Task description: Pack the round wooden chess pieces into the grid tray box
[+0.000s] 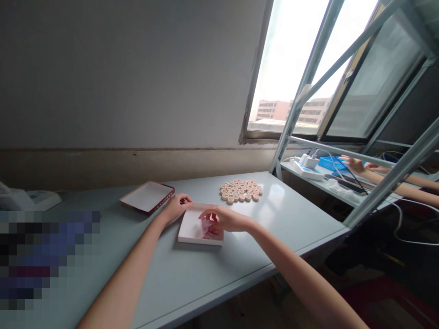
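A shallow white box [184, 232] lies on the table in front of me. My left hand [175, 207] is at its far left corner, fingers curled on the rim. Inside the box, my right hand [222, 218] has its fingers bent around a pinkish, crumpled, thin sheet [206, 227], perhaps plastic or paper; parts of it are hidden behind the fingers. Beyond the box, to the right, several round wooden game pieces [242, 189] with markings lie in a flat cluster. Left of my left hand rests a box lid [146, 196], white inside with dark red sides.
The grey table [206, 278] meets the wall at the back. A metal frame [291, 119] rises at its right end. Beyond it, another person's hands [356, 165] are over a desk with a blue tray [331, 162], a power strip [307, 168] and cables. A white device [34, 198] stands far left.
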`<state>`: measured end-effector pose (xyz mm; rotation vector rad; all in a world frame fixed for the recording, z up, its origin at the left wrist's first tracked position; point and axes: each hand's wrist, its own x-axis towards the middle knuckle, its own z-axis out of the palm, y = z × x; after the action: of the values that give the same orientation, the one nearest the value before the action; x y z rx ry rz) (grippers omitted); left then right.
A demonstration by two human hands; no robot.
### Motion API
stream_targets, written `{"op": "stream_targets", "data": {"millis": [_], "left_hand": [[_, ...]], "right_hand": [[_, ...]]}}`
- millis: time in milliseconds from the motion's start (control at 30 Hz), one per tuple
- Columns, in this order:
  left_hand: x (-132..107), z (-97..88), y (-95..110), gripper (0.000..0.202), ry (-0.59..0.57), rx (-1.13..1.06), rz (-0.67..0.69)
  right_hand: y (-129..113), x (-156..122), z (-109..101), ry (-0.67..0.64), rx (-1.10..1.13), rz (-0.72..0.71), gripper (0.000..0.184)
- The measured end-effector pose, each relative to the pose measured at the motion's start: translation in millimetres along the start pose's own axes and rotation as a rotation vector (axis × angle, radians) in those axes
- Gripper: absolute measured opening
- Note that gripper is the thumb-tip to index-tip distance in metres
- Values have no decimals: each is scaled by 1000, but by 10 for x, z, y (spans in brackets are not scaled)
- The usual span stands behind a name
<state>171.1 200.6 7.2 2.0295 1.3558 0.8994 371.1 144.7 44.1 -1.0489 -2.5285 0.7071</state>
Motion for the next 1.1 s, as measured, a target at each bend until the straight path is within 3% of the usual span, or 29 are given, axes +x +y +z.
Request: {"op": "stream_targets", "data": {"millis": [133, 200, 267, 367, 467, 567, 633, 767, 1100], "left_hand": [[-12, -11, 24, 18, -22, 29, -14], [-7, -18, 12, 18, -20, 65, -9], [2, -22, -18, 18, 17, 127, 21], [15, -17, -72, 19, 120, 225, 95], [16, -14, -94, 21, 205, 248, 142], [14, -26, -83, 19, 277, 253, 173], [17, -39, -78, 17, 317, 266, 186], [31, -57, -96, 17, 356, 293, 198], [37, -66, -121, 16, 359, 309, 206]], "right_hand": [[87, -251, -389, 142, 185, -3, 30], [191, -402, -569, 101, 238, 35, 36], [321, -526, -661, -39, 175, 138, 38], [531, -640, -629, -124, -21, 219, 45], [735, -713, -535, 120, -238, 316, 47], [930, -766, -507, 400, -407, 481, 25], [1042, -772, -512, 462, -478, 563, 19], [1165, -713, -508, 476, -523, 557, 21], [1181, -594, -500, 478, -643, 564, 23]]}}
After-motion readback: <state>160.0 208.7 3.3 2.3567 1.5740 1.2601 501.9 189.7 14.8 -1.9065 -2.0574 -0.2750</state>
